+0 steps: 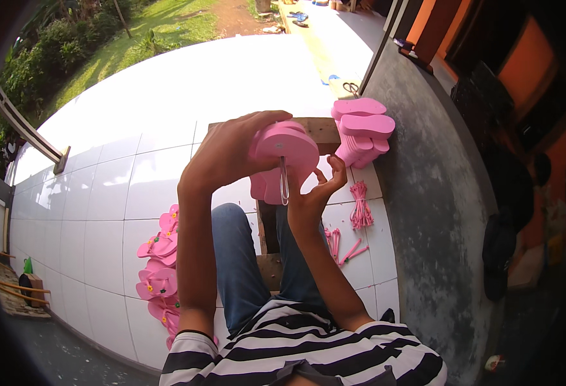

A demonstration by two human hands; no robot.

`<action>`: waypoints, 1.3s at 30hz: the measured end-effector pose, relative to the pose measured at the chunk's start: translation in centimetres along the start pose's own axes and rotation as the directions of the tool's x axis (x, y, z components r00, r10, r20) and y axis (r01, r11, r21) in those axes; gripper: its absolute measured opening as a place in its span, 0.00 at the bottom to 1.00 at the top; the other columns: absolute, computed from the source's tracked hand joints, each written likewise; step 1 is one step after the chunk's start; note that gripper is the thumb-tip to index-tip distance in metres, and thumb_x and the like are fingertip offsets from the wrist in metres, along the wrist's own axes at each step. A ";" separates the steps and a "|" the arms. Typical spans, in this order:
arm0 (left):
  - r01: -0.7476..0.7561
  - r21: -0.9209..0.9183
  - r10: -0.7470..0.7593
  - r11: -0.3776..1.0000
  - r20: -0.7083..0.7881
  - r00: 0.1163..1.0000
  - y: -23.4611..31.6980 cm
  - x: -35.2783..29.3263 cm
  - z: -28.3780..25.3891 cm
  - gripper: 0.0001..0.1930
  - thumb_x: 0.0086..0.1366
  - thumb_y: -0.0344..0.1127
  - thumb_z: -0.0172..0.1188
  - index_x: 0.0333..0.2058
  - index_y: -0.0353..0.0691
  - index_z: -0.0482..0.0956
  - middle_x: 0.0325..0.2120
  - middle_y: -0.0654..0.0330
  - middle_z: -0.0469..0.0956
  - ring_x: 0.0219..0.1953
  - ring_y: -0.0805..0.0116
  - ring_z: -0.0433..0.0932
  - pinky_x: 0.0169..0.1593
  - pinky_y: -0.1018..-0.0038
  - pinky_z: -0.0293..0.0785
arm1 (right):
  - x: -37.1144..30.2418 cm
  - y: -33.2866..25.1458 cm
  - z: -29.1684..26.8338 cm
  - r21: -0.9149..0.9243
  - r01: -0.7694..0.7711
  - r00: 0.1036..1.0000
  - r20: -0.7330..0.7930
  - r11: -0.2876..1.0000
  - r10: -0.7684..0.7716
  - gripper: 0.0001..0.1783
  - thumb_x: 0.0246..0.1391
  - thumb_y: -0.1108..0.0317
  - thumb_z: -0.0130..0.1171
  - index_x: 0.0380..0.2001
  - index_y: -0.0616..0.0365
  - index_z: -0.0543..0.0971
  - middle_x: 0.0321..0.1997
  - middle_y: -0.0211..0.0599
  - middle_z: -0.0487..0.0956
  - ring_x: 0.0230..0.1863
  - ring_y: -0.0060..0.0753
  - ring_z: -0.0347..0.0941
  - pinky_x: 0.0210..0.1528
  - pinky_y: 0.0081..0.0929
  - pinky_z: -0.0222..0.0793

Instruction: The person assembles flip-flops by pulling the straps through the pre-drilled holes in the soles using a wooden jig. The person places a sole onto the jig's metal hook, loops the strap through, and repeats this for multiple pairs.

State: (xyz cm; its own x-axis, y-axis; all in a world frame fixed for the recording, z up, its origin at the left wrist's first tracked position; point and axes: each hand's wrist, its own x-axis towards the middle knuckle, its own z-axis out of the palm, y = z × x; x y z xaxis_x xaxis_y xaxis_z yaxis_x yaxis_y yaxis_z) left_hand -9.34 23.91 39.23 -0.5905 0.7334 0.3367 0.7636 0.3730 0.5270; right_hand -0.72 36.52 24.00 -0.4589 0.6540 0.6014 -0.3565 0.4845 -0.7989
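My left hand [228,148] is closed around pink flip-flop soles [294,143], holding them up over a wooden bench. From a hole in the front sole a thin metal loop tool [284,183] sticks out and points down toward me. Just right of that tool is my right hand [313,202], its thumb close to the metal and the sole. The other fingers of this hand are spread and bent, with nothing visible between them. Whether the thumb touches the tool is hard to make out.
A stack of pink soles [363,132] stands at the bench's far right, with scissors [351,88] behind it. Bundled pink straps [361,209] and loose straps [352,252] lie on the white tiles. Strapped pink flip-flops [158,283] are piled at my left. The wooden bench [318,132] extends between my legs.
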 end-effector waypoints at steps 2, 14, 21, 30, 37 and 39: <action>0.021 -0.120 -0.001 0.992 0.171 0.985 -1.0 1.5 -0.3 0.29 0.48 0.38 0.72 0.52 0.46 0.78 0.45 0.56 0.82 0.46 0.55 0.82 0.61 0.60 0.69 | -2.3 1.1 1.0 0.000 0.034 0.999 -0.002 0.999 -0.034 0.49 0.52 0.58 0.71 0.64 0.65 0.49 0.68 0.56 0.49 0.67 0.53 0.53 0.63 0.45 0.62; 0.140 -0.591 -0.022 0.794 0.202 0.979 -3.4 2.7 -1.1 0.33 0.65 0.58 0.57 0.60 0.40 0.72 0.56 0.48 0.74 0.58 0.53 0.73 0.62 0.62 0.67 | -6.8 3.9 3.0 -0.256 -0.142 0.967 0.169 0.956 0.189 0.54 0.46 0.55 0.74 0.64 0.71 0.53 0.59 0.62 0.64 0.58 0.61 0.65 0.58 0.50 0.64; 0.327 -0.261 -0.339 0.908 -0.001 0.941 -3.3 6.3 1.6 0.43 0.69 0.69 0.27 0.51 0.34 0.77 0.50 0.43 0.78 0.50 0.48 0.79 0.62 0.59 0.64 | -6.9 2.3 3.7 -0.313 0.021 0.995 0.098 0.949 0.011 0.58 0.44 0.54 0.75 0.66 0.72 0.49 0.60 0.65 0.61 0.60 0.63 0.63 0.62 0.51 0.61; 0.254 -0.107 -0.260 0.961 -0.047 0.964 -3.8 5.5 1.8 0.36 0.71 0.61 0.33 0.48 0.32 0.79 0.36 0.47 0.82 0.42 0.52 0.80 0.55 0.62 0.69 | -5.7 2.2 4.0 -0.284 -0.019 0.996 0.078 0.959 0.042 0.55 0.45 0.63 0.71 0.67 0.75 0.48 0.62 0.63 0.61 0.62 0.63 0.61 0.63 0.51 0.58; -0.205 0.427 0.281 0.880 -0.122 0.952 -6.8 4.4 2.9 0.31 0.64 0.35 0.59 0.65 0.42 0.63 0.50 0.51 0.79 0.45 0.53 0.80 0.52 0.63 0.76 | -6.5 5.9 -1.0 0.057 -0.164 0.923 0.360 0.985 0.133 0.51 0.58 0.47 0.62 0.70 0.65 0.48 0.66 0.56 0.60 0.68 0.54 0.57 0.65 0.48 0.60; -0.230 0.346 0.294 0.910 -0.145 0.945 -6.9 4.5 3.2 0.30 0.64 0.34 0.58 0.65 0.41 0.64 0.50 0.51 0.79 0.45 0.53 0.80 0.52 0.63 0.76 | -6.6 9.6 -4.3 -0.006 -0.276 0.914 0.308 0.961 0.265 0.37 0.64 0.48 0.55 0.66 0.62 0.59 0.63 0.49 0.64 0.64 0.44 0.63 0.62 0.44 0.62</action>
State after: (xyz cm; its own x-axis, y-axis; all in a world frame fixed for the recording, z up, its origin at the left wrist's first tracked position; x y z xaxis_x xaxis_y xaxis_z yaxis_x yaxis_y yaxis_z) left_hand -16.45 26.47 34.57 -0.3709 0.7204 0.5861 0.9209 0.3668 0.1320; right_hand 2.39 39.38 12.37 -0.7646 0.5466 0.3414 -0.2106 0.2886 -0.9340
